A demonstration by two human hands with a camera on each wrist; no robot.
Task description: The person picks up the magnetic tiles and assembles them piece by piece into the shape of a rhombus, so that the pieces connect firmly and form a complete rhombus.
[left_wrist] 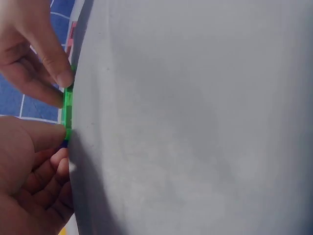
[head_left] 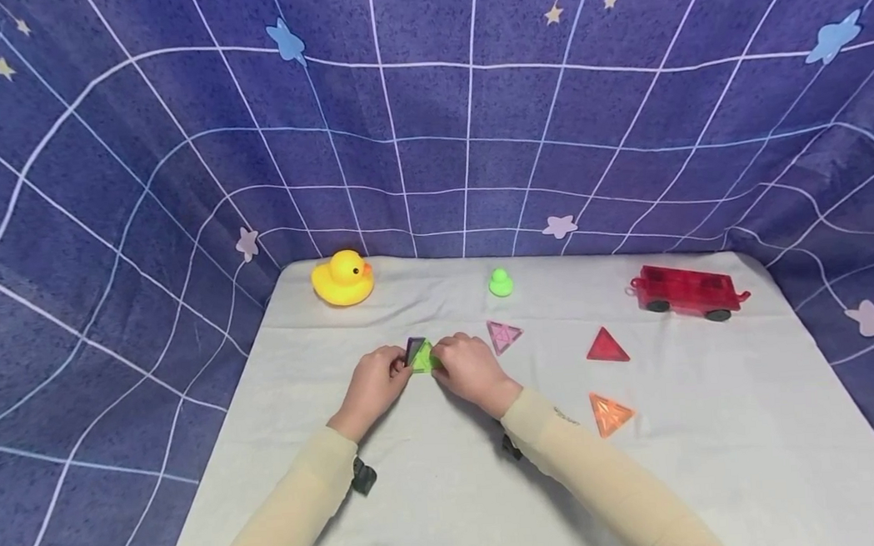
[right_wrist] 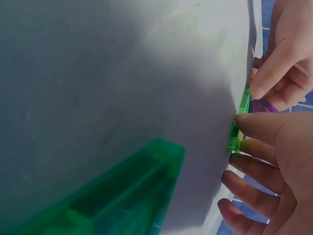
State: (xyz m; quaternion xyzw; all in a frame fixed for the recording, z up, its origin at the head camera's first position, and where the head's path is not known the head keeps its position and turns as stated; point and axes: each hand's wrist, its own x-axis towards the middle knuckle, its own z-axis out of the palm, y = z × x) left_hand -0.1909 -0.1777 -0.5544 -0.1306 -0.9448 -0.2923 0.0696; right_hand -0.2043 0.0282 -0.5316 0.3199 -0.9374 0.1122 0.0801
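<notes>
A translucent green triangle tile (head_left: 423, 358) and a dark purple triangle tile (head_left: 414, 347) lie side by side, edges meeting, between both hands at the left middle of the table. My left hand (head_left: 374, 386) pinches the purple tile from the left, its thumb at the green tile's near corner. From the right, my right hand (head_left: 475, 371) pinches the green tile between thumb and index finger, partly covering it; its other fingers spread loosely in the right wrist view. Close before that camera is a large blurred green translucent piece (right_wrist: 122, 196).
Beyond the hands stand a yellow duck (head_left: 343, 280) and a small green duck (head_left: 501, 283). Right of the hands lie a pink triangle tile (head_left: 503, 336), a red one (head_left: 606, 346) and an orange one (head_left: 609, 414). A red wheeled car base (head_left: 688, 290) stands at back right.
</notes>
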